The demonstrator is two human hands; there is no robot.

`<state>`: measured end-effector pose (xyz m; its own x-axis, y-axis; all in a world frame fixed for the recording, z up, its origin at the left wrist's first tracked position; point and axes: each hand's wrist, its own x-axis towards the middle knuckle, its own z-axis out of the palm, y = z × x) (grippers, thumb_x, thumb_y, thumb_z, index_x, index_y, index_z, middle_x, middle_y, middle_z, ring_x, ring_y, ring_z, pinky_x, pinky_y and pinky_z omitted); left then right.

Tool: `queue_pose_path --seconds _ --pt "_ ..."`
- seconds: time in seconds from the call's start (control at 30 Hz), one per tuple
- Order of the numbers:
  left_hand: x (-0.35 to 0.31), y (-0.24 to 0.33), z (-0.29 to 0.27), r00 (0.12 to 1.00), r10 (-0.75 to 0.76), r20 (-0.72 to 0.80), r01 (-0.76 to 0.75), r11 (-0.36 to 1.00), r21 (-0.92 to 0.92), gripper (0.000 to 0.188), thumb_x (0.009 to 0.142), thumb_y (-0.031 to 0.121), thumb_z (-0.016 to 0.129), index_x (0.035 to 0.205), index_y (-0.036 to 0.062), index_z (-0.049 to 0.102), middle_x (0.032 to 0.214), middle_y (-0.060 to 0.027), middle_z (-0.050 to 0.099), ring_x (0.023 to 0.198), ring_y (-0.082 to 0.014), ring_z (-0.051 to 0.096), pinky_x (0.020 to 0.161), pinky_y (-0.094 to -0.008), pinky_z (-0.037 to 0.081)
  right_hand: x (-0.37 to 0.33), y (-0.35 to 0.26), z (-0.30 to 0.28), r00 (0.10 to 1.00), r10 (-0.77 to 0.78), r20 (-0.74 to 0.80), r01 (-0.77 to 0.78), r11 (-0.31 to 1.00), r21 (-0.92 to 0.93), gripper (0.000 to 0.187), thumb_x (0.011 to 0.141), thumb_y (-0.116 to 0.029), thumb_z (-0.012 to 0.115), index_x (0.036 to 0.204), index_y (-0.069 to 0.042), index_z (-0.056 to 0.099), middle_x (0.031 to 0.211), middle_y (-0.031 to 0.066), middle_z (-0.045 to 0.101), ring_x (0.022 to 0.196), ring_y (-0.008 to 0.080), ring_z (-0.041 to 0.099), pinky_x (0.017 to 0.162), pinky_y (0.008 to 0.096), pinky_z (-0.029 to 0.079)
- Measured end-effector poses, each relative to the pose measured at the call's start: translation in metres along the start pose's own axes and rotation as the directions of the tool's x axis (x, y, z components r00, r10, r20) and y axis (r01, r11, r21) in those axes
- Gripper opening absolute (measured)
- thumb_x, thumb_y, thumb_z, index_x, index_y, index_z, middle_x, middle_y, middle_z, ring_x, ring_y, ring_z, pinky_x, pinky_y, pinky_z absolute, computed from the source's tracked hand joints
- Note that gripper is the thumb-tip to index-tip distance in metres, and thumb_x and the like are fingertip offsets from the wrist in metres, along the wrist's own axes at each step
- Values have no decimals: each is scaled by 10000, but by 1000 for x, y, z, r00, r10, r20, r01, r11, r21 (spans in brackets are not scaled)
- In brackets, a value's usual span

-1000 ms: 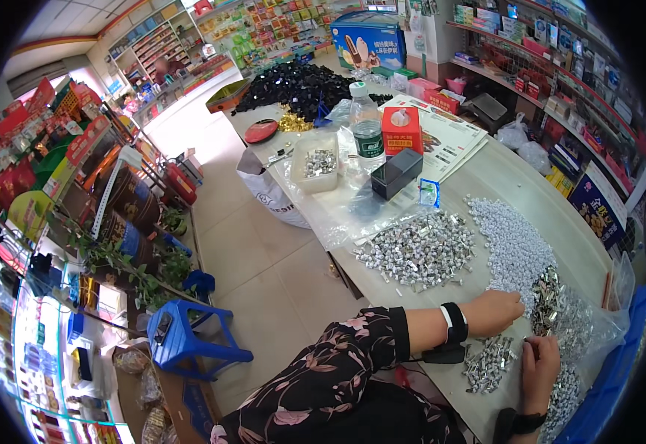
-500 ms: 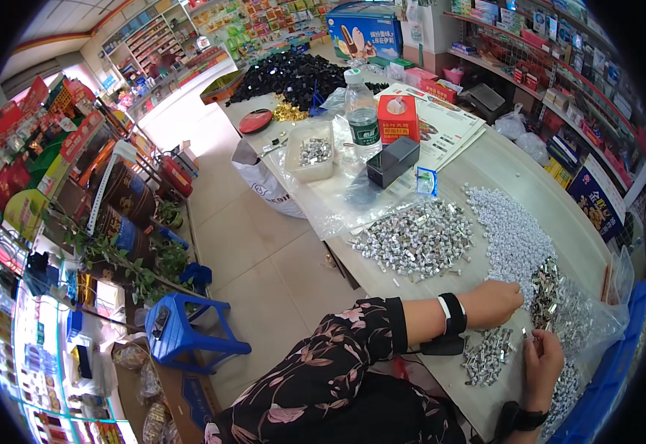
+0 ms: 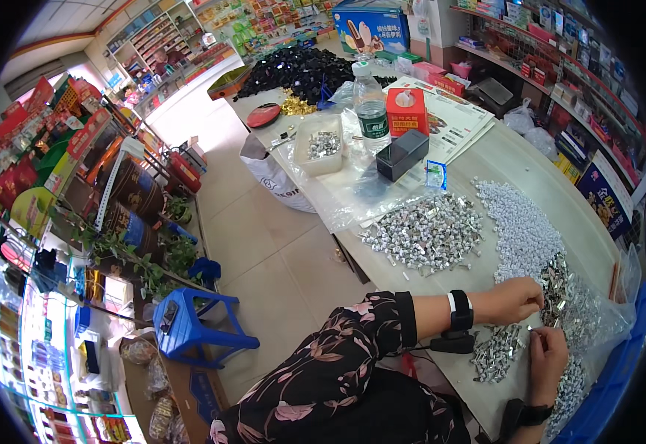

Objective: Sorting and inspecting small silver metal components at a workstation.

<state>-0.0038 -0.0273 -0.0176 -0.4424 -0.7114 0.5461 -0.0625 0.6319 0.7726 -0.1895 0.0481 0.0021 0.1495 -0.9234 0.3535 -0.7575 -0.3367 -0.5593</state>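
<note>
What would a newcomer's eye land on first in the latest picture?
Probably the big black heap at the far end of the table, dark against the pale top. Nearer, the silver pile catches the light, with the white pile to its right and the left grip at that pile's near end. The bright blue stool left of the table also stands out.
</note>
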Motion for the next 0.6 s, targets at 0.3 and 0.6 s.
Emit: queue_pose_path --seconds 0.3,0.6 --pt "3 19 -4 906 -350 237 413 851 -324 97 826 85 542 846 -5 571 672 -68 594 523 -105 577 476 -261 457 5 -4 5 1000 -14 15 14 1000 -19 132 753 -20 639 876 -39 595 702 73 497 595 187 493 552 292 400" --pt "-1 9 6 968 -231 95 249 924 -290 107 831 109 544 842 2 548 669 -68 592 515 -107 571 464 -248 456 7 -2 9 999 -25 26 24 999 29 137 754 -23 637 887 -30 605 705 79 500 616 192 504 565 297 401"
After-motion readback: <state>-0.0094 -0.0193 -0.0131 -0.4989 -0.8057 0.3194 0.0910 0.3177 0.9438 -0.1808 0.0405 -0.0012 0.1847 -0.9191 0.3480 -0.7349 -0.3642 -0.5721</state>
